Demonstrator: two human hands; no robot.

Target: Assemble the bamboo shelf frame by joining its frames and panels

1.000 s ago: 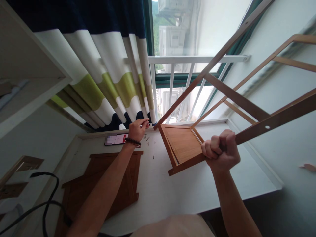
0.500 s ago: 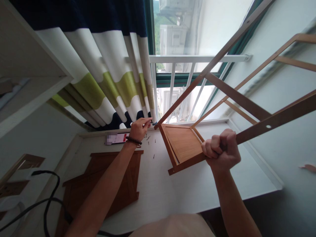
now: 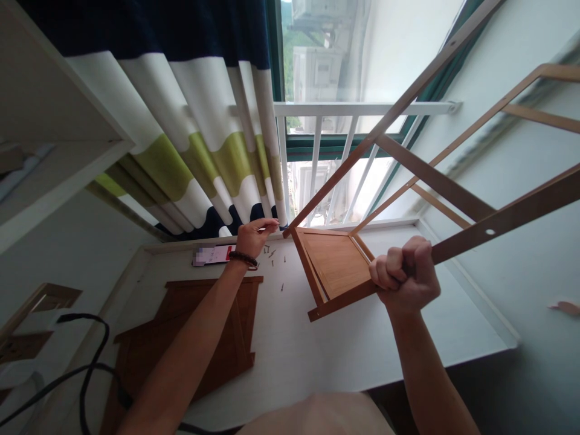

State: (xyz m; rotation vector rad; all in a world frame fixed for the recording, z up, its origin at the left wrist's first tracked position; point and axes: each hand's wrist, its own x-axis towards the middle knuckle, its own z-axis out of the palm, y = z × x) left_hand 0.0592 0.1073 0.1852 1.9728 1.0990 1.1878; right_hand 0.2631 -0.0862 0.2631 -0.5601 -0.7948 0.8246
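Observation:
My right hand (image 3: 405, 275) is clenched around a rail of a wooden frame (image 3: 435, 178), which stands tilted with one panelled end (image 3: 335, 263) resting on the white table (image 3: 317, 344). My left hand (image 3: 254, 237), with a dark bead bracelet on the wrist, reaches to the frame's far corner and pinches a thin tool (image 3: 276, 227) whose tip meets that corner. Several small screws (image 3: 277, 258) lie scattered on the table just below that hand.
A dark brown wooden panel (image 3: 199, 332) lies flat at the table's left. A phone (image 3: 212, 255) rests near the back edge. Striped curtain (image 3: 194, 139), window and white railing (image 3: 357, 110) stand behind. A black cable (image 3: 86, 368) loops at the lower left, beside a white shelf (image 3: 49, 169).
My left hand has shifted very slightly at the frame's corner. The right hand and the frame have stayed where they were.

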